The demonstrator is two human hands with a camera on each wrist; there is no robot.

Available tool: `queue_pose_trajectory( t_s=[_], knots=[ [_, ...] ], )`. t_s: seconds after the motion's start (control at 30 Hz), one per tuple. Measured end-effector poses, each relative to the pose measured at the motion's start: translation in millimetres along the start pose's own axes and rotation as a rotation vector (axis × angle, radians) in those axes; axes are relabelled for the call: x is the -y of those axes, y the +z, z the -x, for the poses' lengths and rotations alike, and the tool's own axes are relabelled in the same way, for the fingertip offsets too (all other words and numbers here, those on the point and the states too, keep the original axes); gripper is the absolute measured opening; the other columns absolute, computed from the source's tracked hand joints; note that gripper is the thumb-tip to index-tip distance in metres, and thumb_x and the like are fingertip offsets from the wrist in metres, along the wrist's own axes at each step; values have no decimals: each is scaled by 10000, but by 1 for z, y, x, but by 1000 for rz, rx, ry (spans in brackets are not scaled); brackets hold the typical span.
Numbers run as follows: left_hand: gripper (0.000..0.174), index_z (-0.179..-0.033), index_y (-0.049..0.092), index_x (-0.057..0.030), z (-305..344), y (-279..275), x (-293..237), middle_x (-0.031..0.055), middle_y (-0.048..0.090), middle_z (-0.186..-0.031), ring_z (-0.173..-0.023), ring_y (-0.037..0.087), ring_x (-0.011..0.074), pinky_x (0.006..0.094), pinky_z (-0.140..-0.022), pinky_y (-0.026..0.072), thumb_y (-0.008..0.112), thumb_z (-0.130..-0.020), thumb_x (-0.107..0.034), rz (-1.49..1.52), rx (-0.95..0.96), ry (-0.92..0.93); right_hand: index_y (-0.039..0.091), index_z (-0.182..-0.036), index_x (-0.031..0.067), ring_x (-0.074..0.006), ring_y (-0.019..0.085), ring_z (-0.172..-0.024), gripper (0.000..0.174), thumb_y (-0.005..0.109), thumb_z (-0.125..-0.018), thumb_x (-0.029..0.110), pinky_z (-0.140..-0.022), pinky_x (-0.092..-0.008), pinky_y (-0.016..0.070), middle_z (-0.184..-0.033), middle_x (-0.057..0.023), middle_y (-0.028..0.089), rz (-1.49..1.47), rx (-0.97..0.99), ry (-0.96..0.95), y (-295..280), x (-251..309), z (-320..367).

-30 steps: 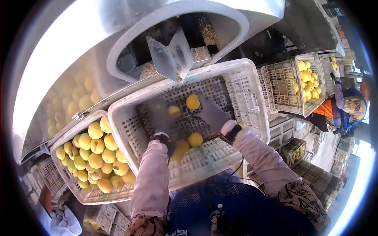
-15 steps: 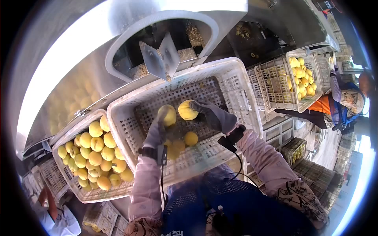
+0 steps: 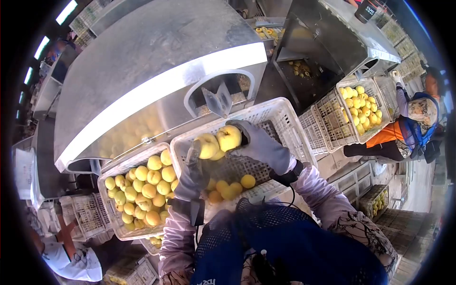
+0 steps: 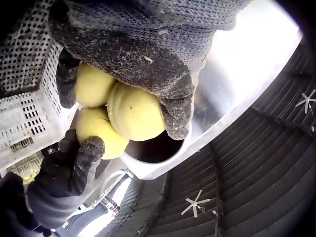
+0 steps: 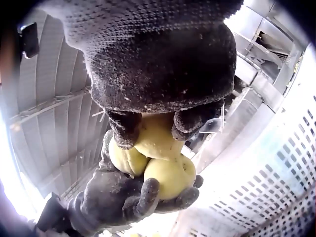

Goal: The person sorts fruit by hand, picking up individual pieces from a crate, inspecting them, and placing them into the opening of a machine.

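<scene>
left hand [image 3: 192, 173] has two fruits [image 3: 208, 146] in its fingers, right hand [image 3: 266, 146] grips another fruit [image 3: 230, 137], all above the white crate [image 3: 290, 127]; loose ones [image 3: 229, 191] inside aren't lifted yet

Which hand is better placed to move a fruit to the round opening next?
Probably the right hand: it grips one fruit, nearer the round opening, while the left hand seems to hold two others.
</scene>
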State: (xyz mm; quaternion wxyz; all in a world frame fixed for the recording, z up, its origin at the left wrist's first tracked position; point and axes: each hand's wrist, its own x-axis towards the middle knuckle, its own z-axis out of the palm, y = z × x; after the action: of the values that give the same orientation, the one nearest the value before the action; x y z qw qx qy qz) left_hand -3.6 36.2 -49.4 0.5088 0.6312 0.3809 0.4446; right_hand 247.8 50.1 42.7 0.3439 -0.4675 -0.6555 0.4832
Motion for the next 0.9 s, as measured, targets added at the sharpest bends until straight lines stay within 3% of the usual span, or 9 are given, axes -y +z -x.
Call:
queue_pose_trajectory(
  t_s=[0.07, 0.43, 0.47, 0.53, 0.67, 0.7, 0.73, 0.8, 0.9],
  knots=[
    [681, -1353, 521, -53, -14, 2, -59, 111, 607, -1304, -1196, 608, 272, 469, -1057, 486, 586, -988, -624, 779, 62, -294, 508, -1454, 18, -256, 596, -1299, 745, 870, -811, 118, -1117, -362, 460, -1386, -160, 629, 22, -12, -35, -1, 12, -11],
    [729, -1418, 484, -69, 76, -35, -41, 144, 558, -1380, -1254, 591, 332, 553, -1031, 525, 576, -981, -646, 260, -182, -428, 627, -1228, 26, -454, 631, -1096, 602, 867, -778, 345, -952, -512, 514, -1131, -273, 664, 516, -573, -15, 26, -47, -129],
    [732, -1415, 480, -61, 72, -30, -57, 143, 559, -1377, -1258, 587, 340, 569, -1045, 515, 576, -983, -643, 714, -326, -594, 627, -1228, 26, -454, 631, -1096, 602, 867, -778, 345, -952, -512, 514, -1131, -273, 664, 516, -570, -13, 25, -48, -138],
    [681, -1434, 468, -49, 86, -34, -39, 136, 559, -1380, -1274, 571, 339, 562, -1058, 504, 556, -1023, -583, 600, -248, -505, 642, -1219, 24, -459, 652, -1034, 607, 851, -788, 397, -902, -513, 534, -1103, -252, 687, 450, -620, -26, 25, -49, -152],
    [626, -1475, 435, -41, 80, -26, -50, 136, 557, -1391, -1290, 557, 309, 530, -1099, 477, 544, -1061, -497, 995, -329, -589, 667, -1170, 4, -378, 698, -966, 524, 816, -838, 381, -830, -478, 544, -1054, -202, 708, 230, -572, -42, 12, -28, -153],
    [619, -1475, 449, -41, 75, -28, -40, 138, 566, -1400, -1298, 554, 308, 534, -1132, 440, 551, -1060, -489, 971, -262, -540, 662, -1178, 11, -383, 707, -924, 505, 805, -858, 375, -807, -474, 547, -971, -203, 716, 963, -364, -433, -11, -26, -148],
    [613, -1475, 464, -41, 77, -30, -35, 141, 574, -1410, -1306, 551, 307, 538, -1165, 403, 558, -1059, -481, 942, -204, -501, 636, -1203, 4, -359, 710, -966, 498, 789, -887, 357, -805, -454, 546, -1001, -221, 714, 932, -199, -252, -14, -23, -144],
    [678, -1443, 522, -31, 66, -32, -47, 142, 591, -1427, -1308, 555, 325, 567, -1220, 298, 610, -1004, -540, -777, -17, -95, 593, -1259, -21, -316, 700, -1016, 489, 769, -917, 281, -829, -414, 549, -1093, -250, 692, -71, -349, 149, 2, 39, -106],
    [738, -1436, 543, -11, 43, -35, -50, 172, 602, -1398, -1301, 554, 373, 570, -1230, 271, 618, -974, -582, -1130, -31, 85, 524, -1387, -40, -318, 678, -1106, 670, 838, -850, 210, -911, -400, 543, -1202, -288, 664, 2, -62, 126, 29, 34, -54]
  ],
)
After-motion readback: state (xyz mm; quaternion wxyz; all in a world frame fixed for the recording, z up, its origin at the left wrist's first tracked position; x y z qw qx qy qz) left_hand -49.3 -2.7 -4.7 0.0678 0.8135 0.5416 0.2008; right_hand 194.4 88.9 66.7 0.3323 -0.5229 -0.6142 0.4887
